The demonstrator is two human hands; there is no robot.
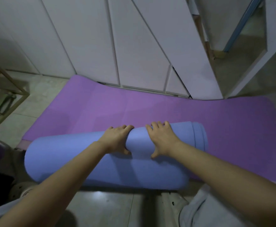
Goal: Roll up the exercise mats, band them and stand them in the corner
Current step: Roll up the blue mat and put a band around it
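A thick blue roll of mat (78, 159) lies across the floor in front of me, its spiral end showing at the right. The unrolled purple part of the mat (150, 107) stretches flat beyond it toward the wall. My left hand (117, 139) lies palm-down over the top of the roll, fingers bent over its far side and thumb toward me. My right hand (161, 138) lies the same way a little to the right of it. Both hands press on the roll near its middle.
White cabinet doors (134, 46) stand right behind the mat's far edge. A metal-framed rack (6, 95) stands on the tiled floor at the left. A white frame (255, 69) rises at the right. My knees and light shoes are at the bottom.
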